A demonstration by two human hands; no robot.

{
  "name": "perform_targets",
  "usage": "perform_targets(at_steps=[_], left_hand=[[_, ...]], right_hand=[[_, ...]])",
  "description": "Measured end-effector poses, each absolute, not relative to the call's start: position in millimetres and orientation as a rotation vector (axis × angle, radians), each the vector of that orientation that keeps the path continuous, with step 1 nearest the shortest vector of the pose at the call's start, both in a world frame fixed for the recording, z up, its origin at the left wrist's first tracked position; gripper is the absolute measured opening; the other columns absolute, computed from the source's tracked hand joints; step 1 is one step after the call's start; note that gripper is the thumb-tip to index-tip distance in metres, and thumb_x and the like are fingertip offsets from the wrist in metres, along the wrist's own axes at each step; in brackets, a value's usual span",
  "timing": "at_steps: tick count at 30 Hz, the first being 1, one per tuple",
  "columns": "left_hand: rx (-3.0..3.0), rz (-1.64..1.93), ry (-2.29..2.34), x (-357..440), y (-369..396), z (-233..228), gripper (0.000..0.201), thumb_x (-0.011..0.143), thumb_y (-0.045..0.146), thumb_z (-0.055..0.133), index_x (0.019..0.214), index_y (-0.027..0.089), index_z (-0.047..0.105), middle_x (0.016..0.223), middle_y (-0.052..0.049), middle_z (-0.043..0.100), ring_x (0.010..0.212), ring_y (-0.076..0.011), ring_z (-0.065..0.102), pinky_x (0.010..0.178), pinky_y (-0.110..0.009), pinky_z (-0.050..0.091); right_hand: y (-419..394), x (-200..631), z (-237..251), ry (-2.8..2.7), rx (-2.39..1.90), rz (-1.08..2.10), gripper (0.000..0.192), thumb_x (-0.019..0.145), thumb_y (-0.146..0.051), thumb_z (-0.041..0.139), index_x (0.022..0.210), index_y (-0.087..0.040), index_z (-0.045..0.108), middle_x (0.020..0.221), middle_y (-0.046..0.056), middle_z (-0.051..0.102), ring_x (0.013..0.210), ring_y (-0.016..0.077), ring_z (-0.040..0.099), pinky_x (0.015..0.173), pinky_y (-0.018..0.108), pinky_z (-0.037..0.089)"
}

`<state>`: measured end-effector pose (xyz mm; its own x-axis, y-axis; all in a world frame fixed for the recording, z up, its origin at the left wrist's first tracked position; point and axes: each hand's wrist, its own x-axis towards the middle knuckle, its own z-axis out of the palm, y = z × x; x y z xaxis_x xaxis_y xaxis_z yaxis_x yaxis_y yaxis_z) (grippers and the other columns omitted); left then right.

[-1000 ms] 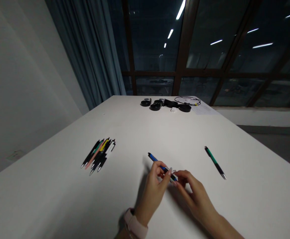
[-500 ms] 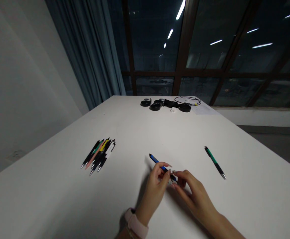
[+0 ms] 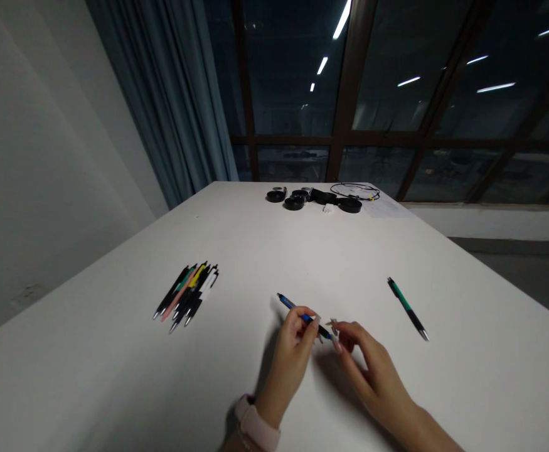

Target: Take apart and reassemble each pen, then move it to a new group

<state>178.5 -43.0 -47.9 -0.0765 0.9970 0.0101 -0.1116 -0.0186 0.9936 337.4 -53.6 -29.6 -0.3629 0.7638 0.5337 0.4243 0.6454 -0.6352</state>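
My left hand pinches a blue and black pen near its front end, with the pen's tail pointing up and to the left above the white table. My right hand sits just to the right, and its fingertips hold a small silvery piece right at the pen's front end. I cannot tell whether the piece still touches the pen. A pale watch strap is on my left wrist.
A bundle of several pens lies to the left. A single green and black pen lies to the right. Black round items and a cable sit at the table's far edge, with a curtain and dark windows beyond.
The pen's tail has swung slightly left and down. My right hand's fingertips have drawn a little to the right with the small silvery piece, so a small gap shows at the pen's front end.
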Motion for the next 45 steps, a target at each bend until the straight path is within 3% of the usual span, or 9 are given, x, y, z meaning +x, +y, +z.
perform_targets(at_steps=[8, 12, 19, 24, 28, 37, 45], left_hand=[[1.107, 1.306, 1.151, 179, -43, -49, 0.024, 0.087, 0.043, 0.058, 0.095, 0.021, 0.054, 0.073, 0.003, 0.058, 0.070, -0.0144, 0.055, 0.068, -0.026, 0.041], [1.069, 1.363, 1.211, 177, -41, -45, 0.024, 0.086, 0.042, 0.060, 0.094, 0.021, 0.055, 0.071, 0.003, 0.059, 0.068, -0.0136, 0.055, 0.066, -0.024, 0.041], [1.087, 1.386, 1.299, 173, -38, -43, 0.028, 0.085, 0.047, 0.060, 0.094, 0.021, 0.056, 0.068, 0.003, 0.058, 0.067, -0.0143, 0.056, 0.065, -0.024, 0.041], [1.083, 1.387, 1.311, 174, -38, -43, 0.035, 0.083, 0.053, 0.061, 0.094, 0.020, 0.056, 0.066, 0.003, 0.059, 0.067, -0.0153, 0.058, 0.065, -0.025, 0.042], [1.102, 1.384, 1.338, 174, -38, -44, 0.036, 0.083, 0.054, 0.060, 0.094, 0.020, 0.057, 0.067, 0.002, 0.061, 0.067, -0.0156, 0.059, 0.065, -0.026, 0.043], [1.239, 1.330, 1.455, 165, -38, -43, 0.028, 0.090, 0.045, 0.051, 0.099, 0.020, 0.059, 0.072, -0.001, 0.066, 0.072, -0.0180, 0.063, 0.066, -0.027, 0.046], [1.339, 1.246, 1.475, 167, -44, -39, 0.026, 0.091, 0.045, 0.049, 0.097, 0.022, 0.061, 0.072, 0.000, 0.065, 0.069, -0.0175, 0.063, 0.064, -0.026, 0.046]], right_hand=[[-52, 337, -32, -2.015, -0.946, 0.466, 0.024, 0.097, -0.019, 0.045, 0.120, -0.024, 0.051, 0.087, 0.004, 0.066, 0.074, 0.0158, 0.064, 0.068, 0.026, 0.053], [-46, 345, -30, -1.958, -1.186, 0.459, 0.024, 0.100, -0.030, 0.041, 0.120, -0.021, 0.052, 0.080, 0.002, 0.066, 0.064, 0.0151, 0.064, 0.059, 0.024, 0.051], [-25, 350, -48, -2.160, -1.420, 0.012, 0.040, 0.100, -0.041, 0.037, 0.123, -0.011, 0.051, 0.074, 0.008, 0.070, 0.063, 0.0229, 0.068, 0.055, 0.031, 0.050], [-16, 339, -59, -2.262, -1.353, -0.151, 0.032, 0.102, -0.030, 0.035, 0.118, -0.012, 0.056, 0.076, 0.010, 0.071, 0.066, 0.0230, 0.068, 0.060, 0.031, 0.050], [-17, 341, -53, -2.300, -1.311, -0.085, 0.029, 0.100, -0.018, 0.033, 0.109, -0.014, 0.060, 0.074, 0.009, 0.071, 0.064, 0.0222, 0.066, 0.061, 0.031, 0.049], [-40, 344, -40, -2.070, -1.168, 0.421, 0.019, 0.096, -0.033, 0.050, 0.108, -0.020, 0.058, 0.080, 0.003, 0.067, 0.069, 0.0174, 0.065, 0.065, 0.028, 0.053], [-43, 337, -38, -1.984, -1.097, 0.469, 0.023, 0.096, -0.032, 0.050, 0.115, -0.020, 0.054, 0.076, 0.001, 0.063, 0.067, 0.0158, 0.063, 0.064, 0.026, 0.053]])
